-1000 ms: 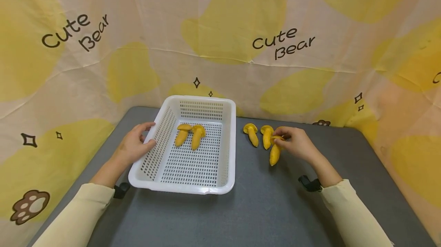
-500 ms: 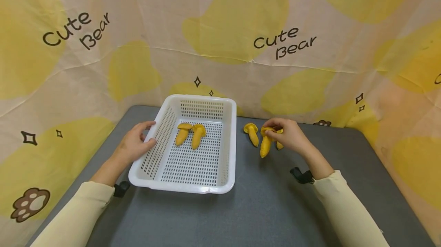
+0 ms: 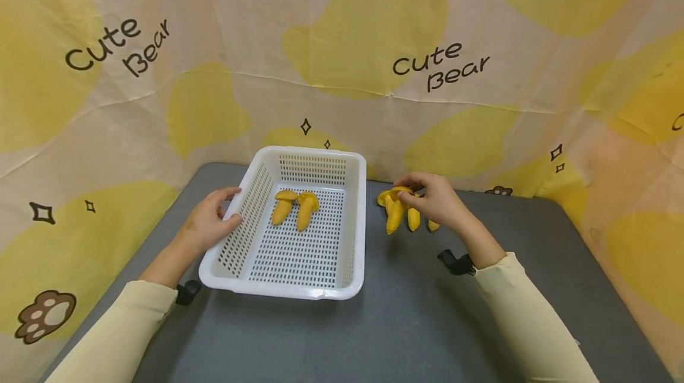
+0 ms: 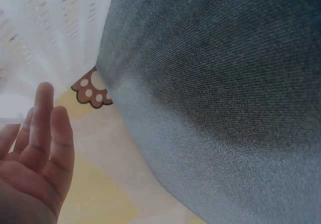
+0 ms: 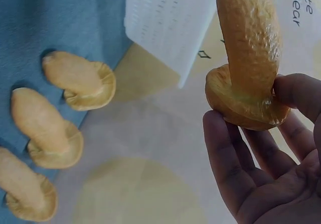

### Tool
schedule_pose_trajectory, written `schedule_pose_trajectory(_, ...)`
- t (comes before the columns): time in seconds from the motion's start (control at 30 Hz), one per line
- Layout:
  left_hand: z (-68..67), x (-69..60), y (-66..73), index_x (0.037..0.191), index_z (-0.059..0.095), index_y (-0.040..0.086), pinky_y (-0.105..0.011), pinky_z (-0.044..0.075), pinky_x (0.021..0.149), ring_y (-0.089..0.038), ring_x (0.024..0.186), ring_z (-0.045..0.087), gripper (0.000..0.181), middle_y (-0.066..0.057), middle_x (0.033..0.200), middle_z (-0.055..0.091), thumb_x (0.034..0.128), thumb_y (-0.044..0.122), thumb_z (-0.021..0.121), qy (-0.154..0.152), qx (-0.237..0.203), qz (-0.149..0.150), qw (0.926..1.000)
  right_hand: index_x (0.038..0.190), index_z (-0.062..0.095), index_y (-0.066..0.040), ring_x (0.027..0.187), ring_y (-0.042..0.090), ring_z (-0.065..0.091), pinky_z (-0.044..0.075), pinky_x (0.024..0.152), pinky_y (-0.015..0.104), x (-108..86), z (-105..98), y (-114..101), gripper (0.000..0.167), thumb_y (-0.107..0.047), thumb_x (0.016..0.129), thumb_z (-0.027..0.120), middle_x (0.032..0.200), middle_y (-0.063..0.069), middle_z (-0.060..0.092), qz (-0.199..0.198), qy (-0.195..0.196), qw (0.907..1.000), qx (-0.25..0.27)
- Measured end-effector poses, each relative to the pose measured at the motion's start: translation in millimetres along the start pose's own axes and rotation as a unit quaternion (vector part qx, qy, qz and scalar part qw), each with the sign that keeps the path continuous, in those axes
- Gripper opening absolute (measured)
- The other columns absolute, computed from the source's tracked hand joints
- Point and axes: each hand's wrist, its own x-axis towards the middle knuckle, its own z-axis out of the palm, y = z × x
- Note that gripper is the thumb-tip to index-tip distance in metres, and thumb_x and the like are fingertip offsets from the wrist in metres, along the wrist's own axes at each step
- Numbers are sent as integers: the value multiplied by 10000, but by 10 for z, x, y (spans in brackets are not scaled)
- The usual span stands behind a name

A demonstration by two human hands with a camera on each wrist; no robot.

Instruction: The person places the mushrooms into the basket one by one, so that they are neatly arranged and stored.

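Observation:
A white perforated basket [image 3: 350, 276] stands on the table, two yellow mushrooms [image 3: 304, 217] lying inside. My left hand [image 3: 205, 222] grips its left rim with thumb and fingers; in the left wrist view the other fingers of that hand [image 4: 40, 158] extend along the outer wall. Right of the basket, my right hand [image 3: 438, 202] pinches a mushroom [image 3: 394, 218] by its cap, stem toward me. The right wrist view shows this held mushroom [image 5: 251, 38] raised in the fingers of my hand [image 5: 271, 179], with three more mushrooms [image 5: 42, 121] lying on the table in a row.
The grey table [image 3: 374, 335] ends at a cloth backdrop [image 3: 342, 27] printed with yellow patches and black lettering. Dark wrist straps with small devices [image 3: 456, 262] hang below both wrists.
My right hand has lifted its mushroom and carried it left, past the middle mushroom and over the one nearest the basket, uncovering the rightmost one. The left hand and basket have stayed in place.

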Motion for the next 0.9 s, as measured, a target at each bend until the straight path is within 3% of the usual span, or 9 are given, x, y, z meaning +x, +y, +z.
schedule_pose_trajectory(0.27, 1, -1, -18, 1447, 362, 46, -288, 547, 515, -209, 702, 591, 627, -190, 1333, 442, 869, 164, 572, 3, -13, -15, 10000, 1097, 684, -140, 972, 239, 646, 553, 826, 411, 145, 15, -189, 201, -180, 903, 652, 1068, 41, 703, -268, -7, 9996, 49)
schedule_pose_trajectory(0.4, 2, 0, -25, 1448, 360, 43, -286, 546, 514, -206, 699, 588, 630, -194, 1327, 441, 870, 165, 577, -1, -19, -12, 10000, 1085, 689, -149, 981, 239, 642, 573, 765, 381, 226, 50, -265, 188, -181, 905, 644, 1095, 40, 686, -395, -49, 9990, 181)
schedule_pose_trajectory(0.9, 3, 20, -31, 1451, 362, 48, -297, 539, 511, -200, 685, 589, 631, -190, 1333, 439, 868, 162, 575, -6, -48, 5, 10000, 1069, 693, -99, 945, 194, 652, 574, 808, 338, 528, 339, -399, 192, -164, 893, 652, 1043, 41, 697, -949, -216, 9947, 334)
